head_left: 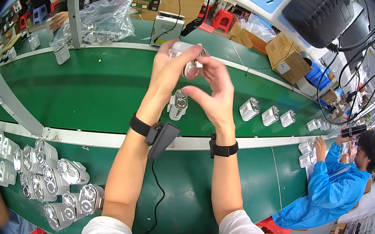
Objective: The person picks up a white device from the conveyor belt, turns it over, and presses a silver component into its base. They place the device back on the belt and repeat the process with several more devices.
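My left hand (pixel 170 70) grips a small white camera unit (pixel 187 58) with a round lens, held up above the green conveyor belt (pixel 100 90). My right hand (pixel 214 90) is just below and right of it, fingers curled, fingertips touching the unit's lens end. Another white camera unit (pixel 177 105) lies on the belt right beneath my hands. A black wrist strap with a cable (pixel 159 137) sits on my left wrist; a black band (pixel 223 150) is on my right wrist.
Several white camera units (pixel 49 176) are clustered on the near bench at left. More units (pixel 269 115) ride the belt at right. A person in a blue coat (pixel 336 183) works at right. Plastic bags (pixel 91 21), cardboard boxes (pixel 285 56) and a metal post (pixel 7 99) stand beyond.
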Tool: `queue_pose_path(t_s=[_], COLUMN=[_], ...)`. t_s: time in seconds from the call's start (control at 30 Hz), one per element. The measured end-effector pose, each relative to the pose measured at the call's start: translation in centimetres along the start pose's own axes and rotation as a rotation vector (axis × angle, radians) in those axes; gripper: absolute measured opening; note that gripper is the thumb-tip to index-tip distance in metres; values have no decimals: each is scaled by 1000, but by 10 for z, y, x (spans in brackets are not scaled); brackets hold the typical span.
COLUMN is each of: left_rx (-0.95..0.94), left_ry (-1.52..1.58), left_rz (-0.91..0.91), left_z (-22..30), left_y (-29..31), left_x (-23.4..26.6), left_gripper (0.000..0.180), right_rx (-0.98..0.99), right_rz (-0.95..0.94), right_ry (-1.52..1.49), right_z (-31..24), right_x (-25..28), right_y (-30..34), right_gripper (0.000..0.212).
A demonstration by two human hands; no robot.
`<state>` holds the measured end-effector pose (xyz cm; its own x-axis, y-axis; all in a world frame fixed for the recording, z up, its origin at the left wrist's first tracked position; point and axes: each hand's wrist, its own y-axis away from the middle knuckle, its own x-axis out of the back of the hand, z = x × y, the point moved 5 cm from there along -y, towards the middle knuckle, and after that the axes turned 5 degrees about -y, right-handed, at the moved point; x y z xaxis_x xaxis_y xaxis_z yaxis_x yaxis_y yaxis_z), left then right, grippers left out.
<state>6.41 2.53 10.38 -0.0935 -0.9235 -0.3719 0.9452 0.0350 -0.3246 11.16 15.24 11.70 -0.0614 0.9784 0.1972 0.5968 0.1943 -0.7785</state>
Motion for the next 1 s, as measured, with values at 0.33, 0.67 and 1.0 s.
queue_pose_path(t_s=[0.33, 0.67, 1.0], left_rx=[-860, -989, -1102], left_ry=[-794, -790, -836], left_rz=[192, 205, 276], left_z=[39, 52, 65], left_y=[18, 29, 41], left_x=[-12, -11, -14], left_gripper=[86, 79, 76], right_rx=[-352, -287, -270], right_rz=[111, 148, 234], right_ry=[-510, -487, -478], right_z=[-5, -21, -33], right_x=[2, -4, -8], right_y=[0, -1, -3], right_gripper=[61, 60, 57])
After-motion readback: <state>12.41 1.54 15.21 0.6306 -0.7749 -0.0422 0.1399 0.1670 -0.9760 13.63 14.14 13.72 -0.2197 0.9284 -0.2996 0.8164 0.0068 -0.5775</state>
